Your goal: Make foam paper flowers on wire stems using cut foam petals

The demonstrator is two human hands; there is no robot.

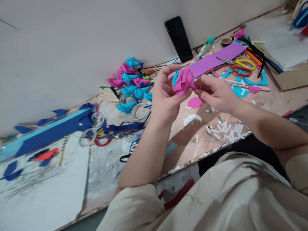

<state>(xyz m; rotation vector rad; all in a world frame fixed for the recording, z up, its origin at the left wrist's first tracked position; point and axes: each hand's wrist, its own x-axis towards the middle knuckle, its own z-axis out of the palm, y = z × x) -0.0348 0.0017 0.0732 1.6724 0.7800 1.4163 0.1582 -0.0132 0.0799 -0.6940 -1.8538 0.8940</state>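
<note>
Both of my hands hold a pink and blue foam flower (183,81) above the worktable (187,144). My left hand (166,93) wraps its fingers and thumb round the flower's left side. My right hand (214,91) pinches the pink petals from the right. A loose pink foam petal (194,102) lies on the table just below the hands. A heap of finished pink and blue foam flowers (133,85) sits to the left, against the wall.
A purple foam sheet (211,61) lies behind the hands, with scissors (240,64) on it. A black phone (179,38) leans on the wall. White paper scraps (226,130) litter the near edge. Blue foam strips (53,130) and tape rolls (141,112) lie left.
</note>
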